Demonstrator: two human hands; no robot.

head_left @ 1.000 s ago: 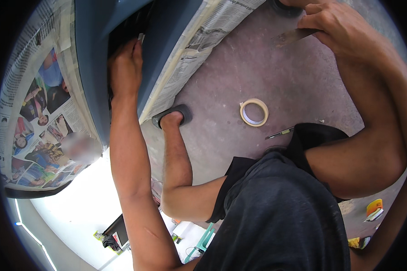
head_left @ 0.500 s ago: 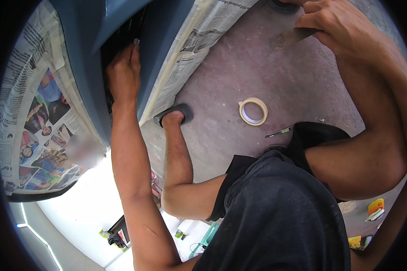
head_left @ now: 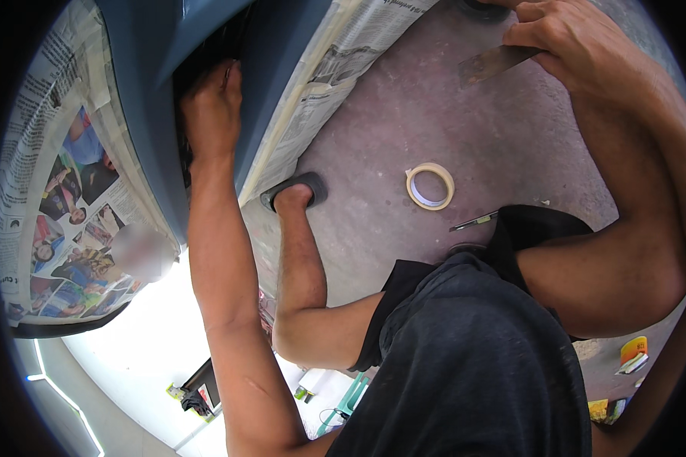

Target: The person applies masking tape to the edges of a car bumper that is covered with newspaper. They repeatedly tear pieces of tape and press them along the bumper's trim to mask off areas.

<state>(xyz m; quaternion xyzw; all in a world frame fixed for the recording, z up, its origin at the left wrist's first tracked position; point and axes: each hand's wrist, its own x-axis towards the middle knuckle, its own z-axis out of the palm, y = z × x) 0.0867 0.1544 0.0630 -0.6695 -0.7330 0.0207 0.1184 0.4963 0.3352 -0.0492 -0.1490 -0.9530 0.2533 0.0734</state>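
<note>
My left hand (head_left: 212, 110) reaches into the dark gap between two blue-grey painted panels (head_left: 149, 46) that look like car bodywork. Its fingers are pinched together, and whatever they may hold is hidden in shadow. Up at the far right, my right hand (head_left: 556, 38) is closed around a flat, thin scraper blade (head_left: 495, 65) with a stained, worn end. That blade points left over the floor, apart from the panels. Newspaper sheets (head_left: 320, 87) are taped along the panel edge to the right of my left hand.
More newspaper (head_left: 91, 221) covers the panel at left. A roll of masking tape (head_left: 430, 186) lies on the concrete floor (head_left: 404, 114), with a slim cutter-like tool (head_left: 474, 222) near my right leg. My left foot in a dark slipper (head_left: 297, 190) stands beside the papered edge.
My left hand has turned slightly within the gap, and the small pale bit at its fingertips no longer shows. The right hand keeps the scraper almost in the same place.
</note>
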